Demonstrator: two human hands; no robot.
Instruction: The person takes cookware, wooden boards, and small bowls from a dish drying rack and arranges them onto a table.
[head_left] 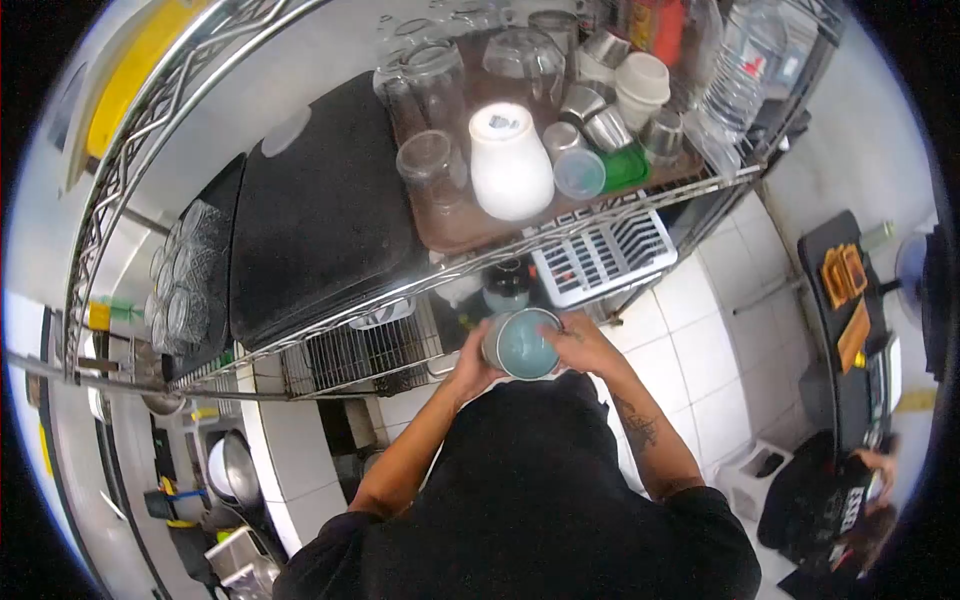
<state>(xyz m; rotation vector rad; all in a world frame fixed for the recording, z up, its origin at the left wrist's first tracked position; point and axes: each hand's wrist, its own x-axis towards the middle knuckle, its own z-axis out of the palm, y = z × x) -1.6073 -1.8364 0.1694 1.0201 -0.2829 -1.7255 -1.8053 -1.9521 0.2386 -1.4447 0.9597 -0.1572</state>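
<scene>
My left hand [474, 357]: curled round the cup [528, 350], before the shelf [480, 264]
My right hand [584, 347]: pinching its rim, likely for steadiness

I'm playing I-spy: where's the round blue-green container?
In the head view, the round blue-green container is just below and right of centre, held between the left hand and right hand.

No text is readable, the co-worker's shirt [815, 505] included.

Forearms [415, 440] angled inward, left hand [473, 364] cupped, right hand [582, 346] curled, close together
</scene>
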